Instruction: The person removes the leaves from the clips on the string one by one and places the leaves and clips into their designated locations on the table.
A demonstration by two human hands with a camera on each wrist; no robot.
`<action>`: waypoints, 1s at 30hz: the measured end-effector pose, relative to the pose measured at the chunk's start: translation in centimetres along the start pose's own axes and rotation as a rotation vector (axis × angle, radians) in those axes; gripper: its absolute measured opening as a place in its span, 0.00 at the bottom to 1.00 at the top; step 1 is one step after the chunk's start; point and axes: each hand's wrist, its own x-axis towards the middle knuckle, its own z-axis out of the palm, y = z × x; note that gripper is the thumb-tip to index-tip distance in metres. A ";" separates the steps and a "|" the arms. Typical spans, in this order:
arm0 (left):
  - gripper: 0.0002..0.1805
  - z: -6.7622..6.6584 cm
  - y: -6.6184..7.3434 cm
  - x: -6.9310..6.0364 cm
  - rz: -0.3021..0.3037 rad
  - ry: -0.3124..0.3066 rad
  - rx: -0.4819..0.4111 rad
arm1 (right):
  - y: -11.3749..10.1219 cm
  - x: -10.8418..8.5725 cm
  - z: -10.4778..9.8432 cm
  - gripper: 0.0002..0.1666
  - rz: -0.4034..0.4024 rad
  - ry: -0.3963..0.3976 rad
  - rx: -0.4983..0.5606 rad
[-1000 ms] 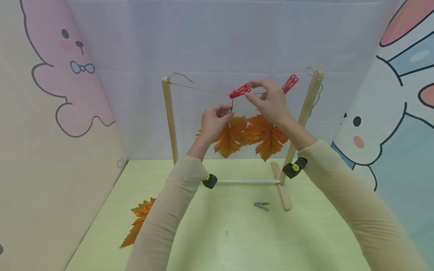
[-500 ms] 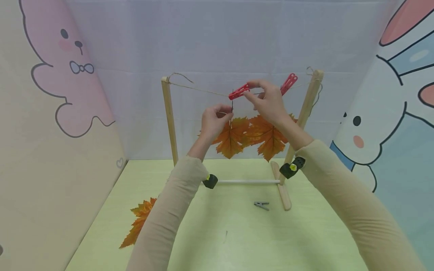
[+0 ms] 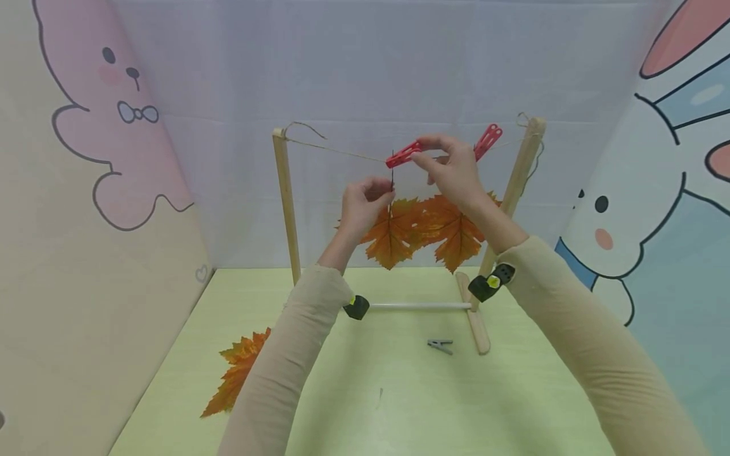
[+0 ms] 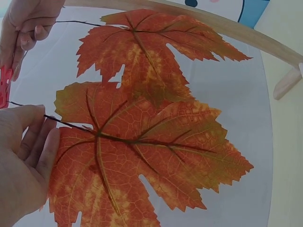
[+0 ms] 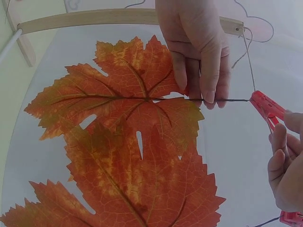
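My right hand (image 3: 454, 170) pinches the handle end of a red clothespin (image 3: 402, 154), whose jaws sit on the string (image 3: 342, 151) and on a leaf's dark stem. Just below, my left hand (image 3: 365, 204) pinches that stem (image 5: 232, 100) between thumb and fingers. The orange leaf (image 4: 128, 156) hangs beneath, overlapping a second orange leaf (image 3: 455, 229) to its right. A second red clothespin (image 3: 487, 140) stands on the string above the second leaf, partly behind my right hand.
Two wooden posts (image 3: 286, 202) hold the string, with a white rod (image 3: 419, 306) low between them. A grey clothespin (image 3: 440, 345) lies on the table, right of centre. Another orange leaf (image 3: 236, 373) lies at the left, partly behind my left sleeve.
My right fingers have moved slightly in along the red clothespin's handles. The pinned leaf hangs a little lower and further right, and my left hand has shifted slightly right.
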 end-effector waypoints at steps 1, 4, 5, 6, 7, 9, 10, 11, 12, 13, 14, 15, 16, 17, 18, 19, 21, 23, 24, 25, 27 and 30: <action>0.10 0.0 0.0 0.0 -0.002 0.001 -0.003 | 0.0 0.0 0.0 0.21 0.004 0.000 0.005; 0.10 0.0 -0.1 -0.1 -0.008 0.004 -0.011 | -0.1 0.0 0.0 0.21 0.009 0.002 0.017; 0.11 0.0 -0.2 -0.1 -0.008 0.002 -0.011 | -0.1 0.0 0.0 0.21 0.010 0.003 0.022; 0.11 0.0 -0.2 -0.1 -0.009 0.001 -0.013 | -0.2 -0.1 0.0 0.20 0.013 0.004 0.026; 0.11 0.0 -0.2 -0.1 -0.009 0.000 -0.012 | -0.3 -0.1 0.0 0.20 0.014 0.004 0.030; 0.11 0.0 -0.2 -0.1 -0.011 -0.002 -0.015 | -1.1 -0.5 0.0 0.19 0.014 0.006 0.031; 0.11 0.0 -0.2 -0.1 -0.013 -0.004 -0.015 | -1.6 -0.7 -0.1 0.19 0.013 0.008 0.028; 0.11 0.0 -0.3 0.0 -0.014 -0.005 -0.015 | -2.0 -0.9 -0.1 0.18 0.013 0.011 0.026; 0.11 0.0 -0.3 -0.1 -0.015 -0.004 -0.016 | -2.6 -1.1 -0.1 0.17 0.012 0.013 0.022; 0.10 0.0 -0.3 -0.1 -0.014 -0.004 -0.019 | -3.0 -1.3 -0.1 0.17 0.010 0.015 0.019; 0.10 0.0 -0.3 -0.1 -0.013 -0.004 -0.021 | -3.4 -1.5 -0.1 0.17 0.010 0.015 0.018; 0.10 0.0 -0.3 -0.1 -0.013 -0.005 -0.023 | -3.4 -1.5 -0.1 0.17 0.010 0.016 0.019; 0.10 0.0 -0.3 -0.1 -0.011 -0.005 -0.026 | -3.5 -1.5 -0.1 0.16 0.009 0.019 0.020; 0.09 0.0 -0.3 -0.1 -0.011 -0.004 -0.028 | -3.6 -1.6 -0.1 0.16 0.008 0.020 0.021; 0.09 0.0 -0.3 -0.1 -0.011 -0.003 -0.030 | -3.7 -1.6 -0.1 0.16 0.006 0.021 0.021; 0.09 0.0 -0.2 -0.1 -0.014 -0.003 -0.031 | -3.6 -1.6 -0.1 0.16 0.003 0.023 0.021; 0.09 0.0 -0.2 -0.1 -0.020 -0.004 -0.031 | -3.6 -1.6 -0.1 0.15 -0.008 0.028 0.016; 0.09 0.0 -0.1 -0.2 -0.025 -0.005 -0.028 | -3.4 -1.5 -0.1 0.15 -0.025 0.035 0.015; 0.09 0.0 -0.1 -0.2 -0.024 -0.005 -0.027 | -3.2 -1.4 -0.1 0.15 -0.033 0.037 0.023; 0.09 0.0 -0.1 -0.2 -0.025 -0.007 -0.026 | -2.9 -1.2 0.0 0.14 -0.045 0.041 0.028; 0.09 -0.1 -0.1 -0.2 -0.027 -0.010 -0.024 | -2.1 -0.8 0.0 0.14 -0.065 0.053 0.035; 0.09 -0.1 -0.2 -0.3 -0.031 -0.017 -0.017 | -0.9 -0.3 0.1 0.14 -0.089 0.079 0.028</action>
